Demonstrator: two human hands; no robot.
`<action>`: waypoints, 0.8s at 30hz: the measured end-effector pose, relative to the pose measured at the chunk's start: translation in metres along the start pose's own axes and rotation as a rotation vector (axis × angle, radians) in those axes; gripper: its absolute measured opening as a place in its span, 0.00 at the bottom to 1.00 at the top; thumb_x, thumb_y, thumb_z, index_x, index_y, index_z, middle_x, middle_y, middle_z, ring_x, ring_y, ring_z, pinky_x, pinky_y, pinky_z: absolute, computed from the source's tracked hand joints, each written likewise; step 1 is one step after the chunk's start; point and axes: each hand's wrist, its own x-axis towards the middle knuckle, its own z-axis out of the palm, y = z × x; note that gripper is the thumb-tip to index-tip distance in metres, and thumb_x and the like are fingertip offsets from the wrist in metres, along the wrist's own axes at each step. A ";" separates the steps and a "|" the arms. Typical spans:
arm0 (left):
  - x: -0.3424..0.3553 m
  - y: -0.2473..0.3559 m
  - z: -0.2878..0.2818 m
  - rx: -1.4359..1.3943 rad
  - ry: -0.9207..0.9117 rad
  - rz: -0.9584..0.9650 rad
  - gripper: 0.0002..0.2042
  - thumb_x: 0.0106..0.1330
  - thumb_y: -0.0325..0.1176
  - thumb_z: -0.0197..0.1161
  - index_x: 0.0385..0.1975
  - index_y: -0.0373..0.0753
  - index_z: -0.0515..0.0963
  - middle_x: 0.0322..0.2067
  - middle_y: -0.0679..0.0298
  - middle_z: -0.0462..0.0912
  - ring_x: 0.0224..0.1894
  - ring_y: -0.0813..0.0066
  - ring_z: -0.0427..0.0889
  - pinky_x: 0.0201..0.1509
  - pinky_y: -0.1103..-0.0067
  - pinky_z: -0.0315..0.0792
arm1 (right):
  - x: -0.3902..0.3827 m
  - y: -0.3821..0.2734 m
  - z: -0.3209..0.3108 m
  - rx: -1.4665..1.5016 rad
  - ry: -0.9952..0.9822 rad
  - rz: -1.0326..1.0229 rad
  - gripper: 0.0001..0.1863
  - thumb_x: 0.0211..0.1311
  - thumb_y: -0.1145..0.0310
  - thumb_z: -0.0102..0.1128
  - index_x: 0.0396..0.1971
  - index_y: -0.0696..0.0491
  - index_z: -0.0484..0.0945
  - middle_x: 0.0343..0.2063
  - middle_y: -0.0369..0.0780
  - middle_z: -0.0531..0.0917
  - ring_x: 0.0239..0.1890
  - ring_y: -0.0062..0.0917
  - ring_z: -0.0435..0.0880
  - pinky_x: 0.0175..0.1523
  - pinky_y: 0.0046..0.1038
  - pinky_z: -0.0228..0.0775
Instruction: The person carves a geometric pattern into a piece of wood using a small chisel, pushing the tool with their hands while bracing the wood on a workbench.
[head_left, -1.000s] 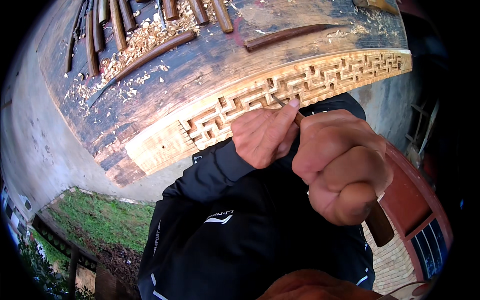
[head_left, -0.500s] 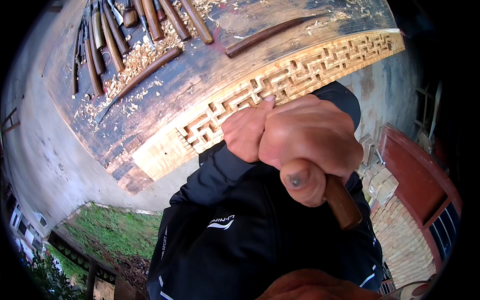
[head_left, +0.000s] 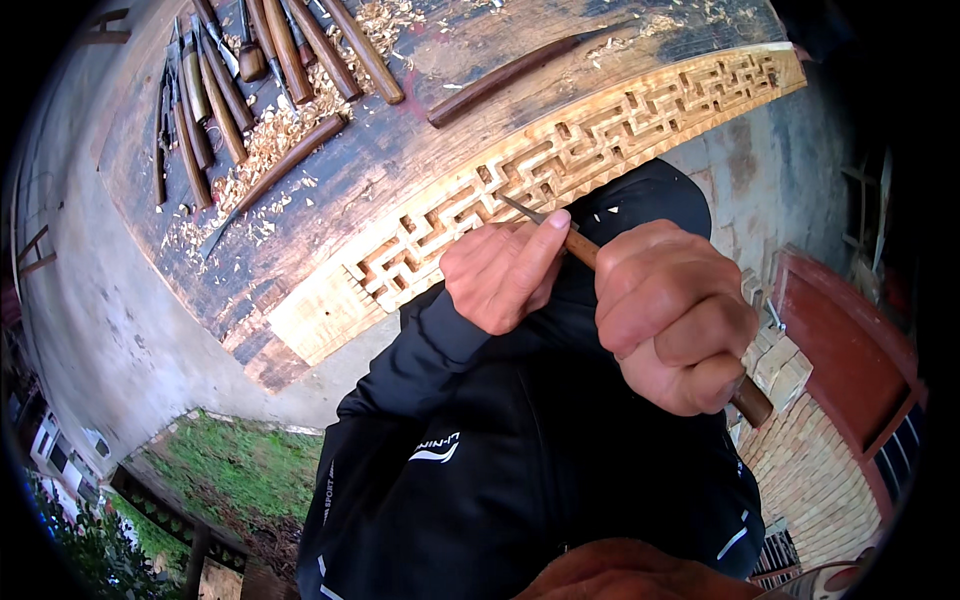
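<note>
A long, pale wooden board (head_left: 310, 318) lies along the near edge of the bench, carved with a maze-like fretwork pattern of recessed channels. My right hand (head_left: 672, 315) is wrapped in a fist around the brown wooden handle of a carving chisel (head_left: 582, 247), whose butt sticks out below the fist. The chisel's thin metal blade slants up to the left, its tip at the carved channels. My left hand (head_left: 500, 275) rests at the board's near edge with curled fingers, one digit stretched along the chisel where blade meets handle.
On the dark, worn workbench (head_left: 370, 185), several wood-handled chisels (head_left: 220, 105) lie at the far left among curled shavings (head_left: 265, 145). One carving knife (head_left: 290, 165) lies nearer, and another dark-handled tool (head_left: 500, 85) lies beyond the board. Small chips sit on my dark trouser leg (head_left: 650, 195).
My right hand has moved right, away from my left hand, and the chisel has tilted so its blade shows. The left hand's outstretched digit now lies against the chisel.
</note>
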 end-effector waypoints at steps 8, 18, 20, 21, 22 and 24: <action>0.000 -0.001 -0.003 -0.037 -0.003 -0.018 0.33 0.52 0.11 0.72 0.63 0.27 0.77 0.29 0.57 0.85 0.27 0.65 0.86 0.28 0.75 0.78 | 0.000 0.000 0.001 -0.059 -0.124 0.025 0.28 0.86 0.50 0.48 0.23 0.51 0.65 0.18 0.40 0.80 0.08 0.21 0.70 0.13 0.24 0.57; -0.001 -0.001 -0.002 -0.035 0.042 -0.022 0.30 0.52 0.12 0.71 0.60 0.27 0.79 0.27 0.59 0.84 0.24 0.67 0.85 0.27 0.77 0.76 | 0.002 0.000 0.000 -0.045 -0.169 0.055 0.29 0.85 0.49 0.49 0.22 0.51 0.66 0.18 0.40 0.80 0.09 0.22 0.70 0.13 0.25 0.59; -0.002 -0.002 -0.002 -0.031 0.058 -0.017 0.30 0.52 0.12 0.71 0.60 0.27 0.79 0.27 0.59 0.84 0.24 0.68 0.84 0.27 0.77 0.76 | 0.000 0.001 0.004 -0.007 -0.131 0.050 0.29 0.84 0.52 0.54 0.20 0.54 0.66 0.19 0.40 0.80 0.11 0.23 0.69 0.14 0.27 0.58; -0.003 -0.002 -0.002 -0.021 0.058 -0.017 0.30 0.52 0.12 0.71 0.60 0.27 0.79 0.27 0.59 0.84 0.24 0.68 0.84 0.27 0.77 0.76 | 0.000 0.002 0.005 0.004 -0.119 0.049 0.30 0.83 0.52 0.55 0.19 0.55 0.66 0.19 0.41 0.79 0.11 0.24 0.68 0.15 0.27 0.57; -0.003 -0.002 -0.002 -0.013 0.058 -0.014 0.30 0.52 0.12 0.71 0.60 0.27 0.79 0.27 0.59 0.84 0.24 0.68 0.84 0.26 0.77 0.76 | 0.000 0.002 0.005 0.015 -0.107 0.046 0.30 0.82 0.53 0.57 0.19 0.55 0.67 0.19 0.41 0.79 0.12 0.24 0.68 0.15 0.28 0.57; -0.003 -0.003 0.000 -0.017 0.066 -0.009 0.29 0.52 0.12 0.71 0.59 0.27 0.80 0.27 0.59 0.84 0.24 0.68 0.85 0.26 0.77 0.76 | 0.000 0.001 0.005 0.011 -0.114 0.046 0.30 0.82 0.53 0.57 0.19 0.55 0.67 0.19 0.41 0.79 0.11 0.24 0.68 0.15 0.28 0.57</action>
